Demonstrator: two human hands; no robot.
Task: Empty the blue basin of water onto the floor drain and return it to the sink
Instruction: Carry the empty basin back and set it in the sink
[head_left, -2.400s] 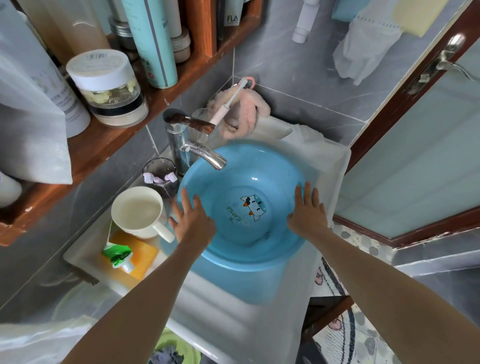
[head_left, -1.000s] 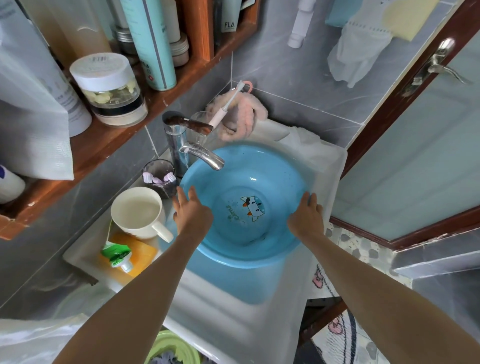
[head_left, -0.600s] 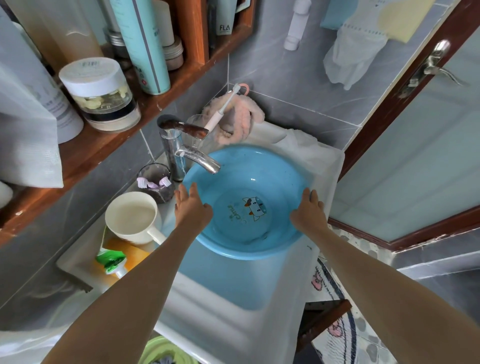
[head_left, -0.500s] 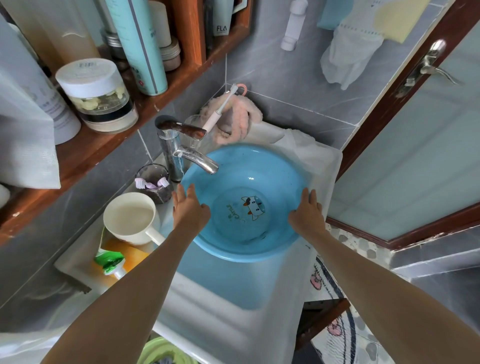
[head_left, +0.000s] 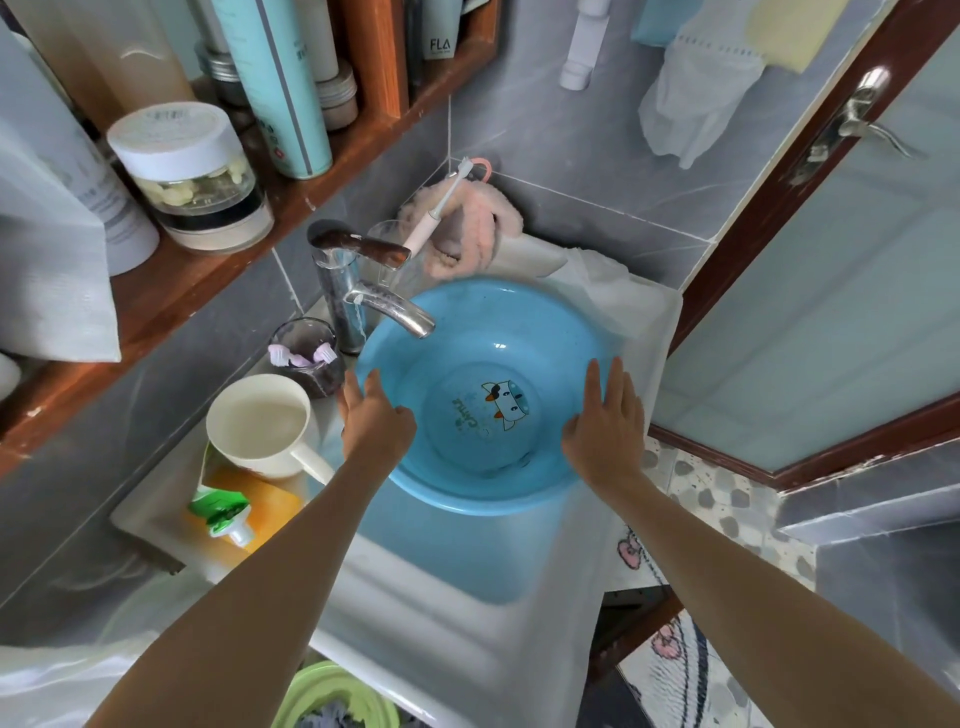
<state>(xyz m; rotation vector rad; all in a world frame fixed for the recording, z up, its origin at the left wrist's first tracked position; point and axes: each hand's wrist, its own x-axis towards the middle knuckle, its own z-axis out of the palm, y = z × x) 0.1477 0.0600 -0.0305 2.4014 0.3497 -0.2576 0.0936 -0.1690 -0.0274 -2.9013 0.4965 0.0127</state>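
Note:
The blue basin (head_left: 483, 332), with a cartoon cow printed on its bottom, sits in the white sink (head_left: 452, 629) under the steel faucet (head_left: 384, 301). A little dark debris lies at its bottom. I cannot tell how much water it holds. My left hand (head_left: 375, 422) grips the left rim, fingers over the edge and thumb inside. On the right rim, my right hand (head_left: 605, 423) holds with its fingers together, pointing away from me.
A cream mug (head_left: 260, 423), a toothpaste tube (head_left: 221, 512) and a glass of brush heads (head_left: 306, 358) stand left of the sink. A pink toothbrush (head_left: 436, 213) leans behind the faucet. A wooden shelf of bottles (head_left: 249, 228) overhangs the left. The door (head_left: 831, 291) is right; pebble floor (head_left: 727, 499) lies below.
Both hands went from spread above the rim to set on the basin's two sides. The basin has stayed almost where it was under the faucet.

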